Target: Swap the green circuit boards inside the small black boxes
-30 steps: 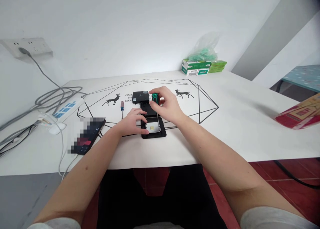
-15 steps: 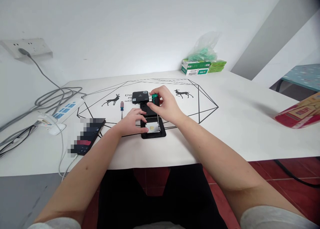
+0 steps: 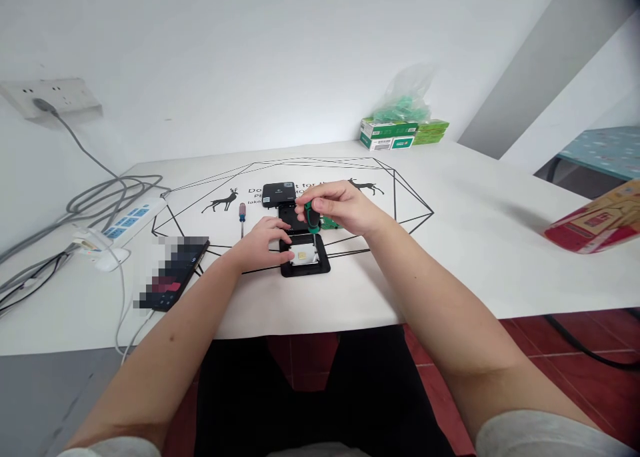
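In the head view my right hand (image 3: 345, 207) is closed around a green and black screwdriver (image 3: 313, 216). Its shaft points down to the right side of a silver metal plate (image 3: 309, 255) with a yellowish patch. That plate sits in a flat black plastic case (image 3: 300, 271) on the table. Fingers apart, my left hand (image 3: 260, 244) rests at the case's left side, its thumb on the plate's left edge. Behind the case lies another black part (image 3: 293, 218), and beyond it a black box-shaped cover (image 3: 279, 194) with pale labels. A green circuit board (image 3: 329, 223) shows partly under my right hand.
A second screwdriver (image 3: 243, 218) lies left of the parts. Farther left are a phone (image 3: 183, 270), a power strip (image 3: 133, 218) and coiled cables (image 3: 100, 194). Green and white boxes (image 3: 387, 134) stand at the back; a red and tan package (image 3: 595, 220) is at the right.
My right hand has tipped the screwdriver more upright and shifted slightly, uncovering part of the green board. My left hand stays at the case. The whole view has drifted a little.
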Motion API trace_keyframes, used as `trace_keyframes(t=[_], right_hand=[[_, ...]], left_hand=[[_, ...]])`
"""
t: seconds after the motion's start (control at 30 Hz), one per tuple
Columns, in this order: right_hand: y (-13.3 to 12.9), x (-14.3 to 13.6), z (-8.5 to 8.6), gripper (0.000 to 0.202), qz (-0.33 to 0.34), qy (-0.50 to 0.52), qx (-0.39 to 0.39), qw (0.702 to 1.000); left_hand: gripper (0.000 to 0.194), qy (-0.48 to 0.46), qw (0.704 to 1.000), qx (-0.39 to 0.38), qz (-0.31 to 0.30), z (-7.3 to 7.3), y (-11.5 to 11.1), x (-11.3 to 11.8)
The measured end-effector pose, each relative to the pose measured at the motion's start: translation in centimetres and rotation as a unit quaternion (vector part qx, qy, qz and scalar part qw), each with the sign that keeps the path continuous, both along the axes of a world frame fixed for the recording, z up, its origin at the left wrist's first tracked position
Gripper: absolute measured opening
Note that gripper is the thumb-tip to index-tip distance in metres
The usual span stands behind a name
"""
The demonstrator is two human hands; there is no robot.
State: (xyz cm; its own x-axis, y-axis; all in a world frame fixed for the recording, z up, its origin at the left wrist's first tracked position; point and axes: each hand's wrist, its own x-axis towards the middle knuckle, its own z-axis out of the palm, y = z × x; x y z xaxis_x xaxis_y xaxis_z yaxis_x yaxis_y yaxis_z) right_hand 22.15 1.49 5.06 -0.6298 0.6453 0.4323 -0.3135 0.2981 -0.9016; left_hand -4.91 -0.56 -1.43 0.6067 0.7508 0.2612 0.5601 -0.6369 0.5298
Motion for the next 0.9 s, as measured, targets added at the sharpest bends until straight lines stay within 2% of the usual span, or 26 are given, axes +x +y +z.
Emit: trace_keyframes(t=[0.13,0.27,0.43,0.57,0.7,0.8,0.9], right_hand=[[-0.3,-0.5,-0.4,0.036,0.04,0.034,-0.092,0.994],[-0.2,-1.0,-0.8,0.035,0.014,0.061,-0.12,0.991],[0.5,-0.5,-1.0,0.037,-0.062,0.046,-0.062,0.995],[0.8,-0.2,-0.9,0.038,-0.086,0.014,-0.012,0.996],[0.9,-0.3,-0.6,0.037,-0.12,0.028,0.032,0.992],[0.8,-0.2,-0.5,0.035,-0.136,0.03,0.037,0.99],[0.6,0.0,-0.4,0.032,-0.11,0.029,0.009,0.993]], left_hand=[[0.024,-0.004,1.0,0.008,0.004,0.0,-0.1,-0.1],[0.023,-0.004,1.0,0.013,0.003,0.0,0.0,-0.1],[0.024,0.006,1.0,0.017,0.001,0.1,0.1,-0.1],[0.025,0.009,1.0,0.01,0.001,0.3,0.0,-0.1],[0.026,0.009,1.0,-0.001,0.005,0.5,-0.1,0.0],[0.026,0.009,1.0,-0.005,0.008,0.5,-0.2,0.0],[0.027,0.01,1.0,-0.005,0.009,0.5,-0.2,-0.1]])
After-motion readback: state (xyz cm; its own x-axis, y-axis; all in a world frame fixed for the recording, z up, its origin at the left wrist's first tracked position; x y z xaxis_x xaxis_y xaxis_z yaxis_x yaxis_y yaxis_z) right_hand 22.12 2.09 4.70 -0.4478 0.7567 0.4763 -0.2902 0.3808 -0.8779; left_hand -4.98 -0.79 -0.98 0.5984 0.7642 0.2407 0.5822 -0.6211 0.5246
